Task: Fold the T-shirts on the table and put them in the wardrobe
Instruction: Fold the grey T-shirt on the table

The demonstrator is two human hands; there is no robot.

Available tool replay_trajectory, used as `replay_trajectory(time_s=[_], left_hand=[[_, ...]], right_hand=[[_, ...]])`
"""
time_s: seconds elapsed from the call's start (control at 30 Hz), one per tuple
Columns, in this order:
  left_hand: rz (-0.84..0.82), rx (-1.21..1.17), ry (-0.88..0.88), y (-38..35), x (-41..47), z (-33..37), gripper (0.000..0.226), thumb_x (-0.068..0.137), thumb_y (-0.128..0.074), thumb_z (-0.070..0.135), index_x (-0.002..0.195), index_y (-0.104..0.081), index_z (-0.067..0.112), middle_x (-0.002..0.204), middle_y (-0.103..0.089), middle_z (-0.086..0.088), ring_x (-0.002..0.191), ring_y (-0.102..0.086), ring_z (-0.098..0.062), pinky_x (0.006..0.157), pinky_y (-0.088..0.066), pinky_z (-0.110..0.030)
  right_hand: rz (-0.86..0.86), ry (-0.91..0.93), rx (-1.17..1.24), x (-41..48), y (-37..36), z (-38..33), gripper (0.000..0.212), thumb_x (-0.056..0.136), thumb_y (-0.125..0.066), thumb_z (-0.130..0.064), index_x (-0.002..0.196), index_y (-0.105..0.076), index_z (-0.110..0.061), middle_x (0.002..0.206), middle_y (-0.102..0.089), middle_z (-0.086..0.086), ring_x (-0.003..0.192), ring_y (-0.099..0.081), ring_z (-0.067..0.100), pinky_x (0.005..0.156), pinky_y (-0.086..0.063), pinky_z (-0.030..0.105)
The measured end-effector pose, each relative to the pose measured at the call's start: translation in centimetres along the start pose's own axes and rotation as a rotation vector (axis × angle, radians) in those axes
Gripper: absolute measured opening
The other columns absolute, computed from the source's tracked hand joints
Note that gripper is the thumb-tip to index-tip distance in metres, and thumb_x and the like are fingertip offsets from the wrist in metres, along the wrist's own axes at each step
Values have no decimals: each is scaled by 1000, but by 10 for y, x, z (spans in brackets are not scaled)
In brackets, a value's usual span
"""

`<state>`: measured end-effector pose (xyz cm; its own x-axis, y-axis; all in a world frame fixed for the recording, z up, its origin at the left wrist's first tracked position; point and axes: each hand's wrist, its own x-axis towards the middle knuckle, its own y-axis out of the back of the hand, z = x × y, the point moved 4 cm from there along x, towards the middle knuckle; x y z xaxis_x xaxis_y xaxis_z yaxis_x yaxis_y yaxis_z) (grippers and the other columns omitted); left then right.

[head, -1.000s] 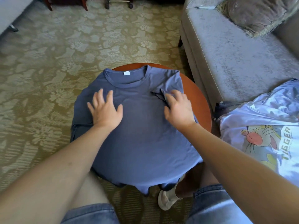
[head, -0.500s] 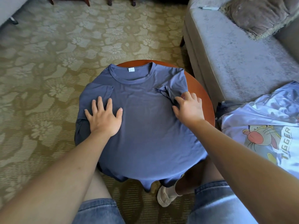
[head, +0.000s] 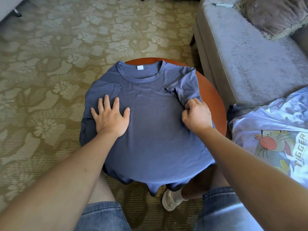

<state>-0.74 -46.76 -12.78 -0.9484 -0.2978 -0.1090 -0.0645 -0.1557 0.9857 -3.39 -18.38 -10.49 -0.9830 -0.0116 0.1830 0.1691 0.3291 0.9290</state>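
Observation:
A blue T-shirt (head: 153, 124) lies spread face up over a small round wooden table (head: 215, 95), collar at the far side, hem hanging over the near edge. My left hand (head: 110, 116) presses flat on the shirt's left side, fingers spread. My right hand (head: 196, 115) has its fingers curled and pinches the folded-in right sleeve at its lower edge. A second, pale lilac T-shirt (head: 275, 139) with a cartoon tiger print lies on the sofa at the right.
A grey sofa (head: 246, 52) with a cushion (head: 273, 15) stands right of the table. Patterned carpet (head: 50, 67) covers the floor at left and beyond. My knees in denim shorts and one shoe (head: 170, 200) are under the table's near edge.
My right hand slid rightward along the sleeve and its fingers curled to pinch the fabric. My left hand drifted slightly down and left, staying flat on the shirt.

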Motion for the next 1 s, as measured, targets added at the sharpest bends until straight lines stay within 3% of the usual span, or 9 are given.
replay_trajectory(time_s=[0.1,0.2,0.27,0.4,0.5,0.73,0.83,0.9,1.0], left_hand=[[7,-3,3,0,-1,-1,67,97,-25,60,154,-18,27,164,-2,-6,150,2,-27,118,-2,-57],[11,-11,1,0,-1,-1,67,97,-25,60,154,-18,27,164,-2,-6,150,2,-27,118,-1,-56],[12,-14,0,0,-1,-2,66,97,-25,60,154,-19,27,164,-2,-6,150,2,-27,118,-2,-56],[18,-14,-5,0,-1,-2,66,97,-26,59,154,-19,27,164,-3,-6,150,1,-27,118,-2,-57],[23,-21,-11,-1,-1,-1,66,97,-26,60,154,-21,26,164,-4,-6,150,0,-27,118,-3,-57],[24,-12,-7,0,-2,-2,66,97,-25,59,154,-20,26,164,-4,-6,150,0,-27,118,-3,-57],[19,-14,-4,0,-1,-2,66,97,-25,59,154,-20,27,164,-3,-6,150,1,-27,118,-2,-57],[12,-13,-3,-1,0,-2,67,97,-25,60,154,-19,27,164,-2,-6,150,2,-27,118,-2,-57],[-5,7,2,-2,3,-1,69,96,-23,62,155,-15,28,164,1,-6,150,5,-28,118,-1,-58]], right_hand=[[-46,-23,-120,8,-2,-6,27,86,-59,-24,105,-61,-5,106,-63,14,104,-55,36,102,-33,44],[-100,-16,-231,19,-7,-10,29,92,-53,-26,113,-61,-8,115,-57,14,109,-50,37,91,-38,44],[-103,-14,-245,23,-8,-10,26,91,-50,-19,108,-66,-7,111,-60,15,104,-53,39,82,-39,42],[44,61,-153,15,-4,-4,29,79,-42,-17,71,-65,-3,75,-62,15,66,-58,39,61,-34,36],[-14,124,-189,7,-2,2,36,77,-37,-22,71,-70,-6,75,-64,12,65,-59,38,59,-42,37],[13,140,-87,3,6,-1,32,78,-54,-19,99,-69,-1,122,-57,20,107,-54,43,86,-47,49],[-191,82,-84,11,-7,-6,58,96,-40,-39,145,-40,-8,157,-24,17,144,-20,38,116,-22,55],[-369,43,-172,11,-26,-4,66,100,-25,-55,155,-18,-19,163,-5,7,150,1,30,120,-3,54],[-398,30,-224,12,-38,-1,71,96,-16,-65,156,-8,-27,164,2,2,150,6,29,119,1,55]])
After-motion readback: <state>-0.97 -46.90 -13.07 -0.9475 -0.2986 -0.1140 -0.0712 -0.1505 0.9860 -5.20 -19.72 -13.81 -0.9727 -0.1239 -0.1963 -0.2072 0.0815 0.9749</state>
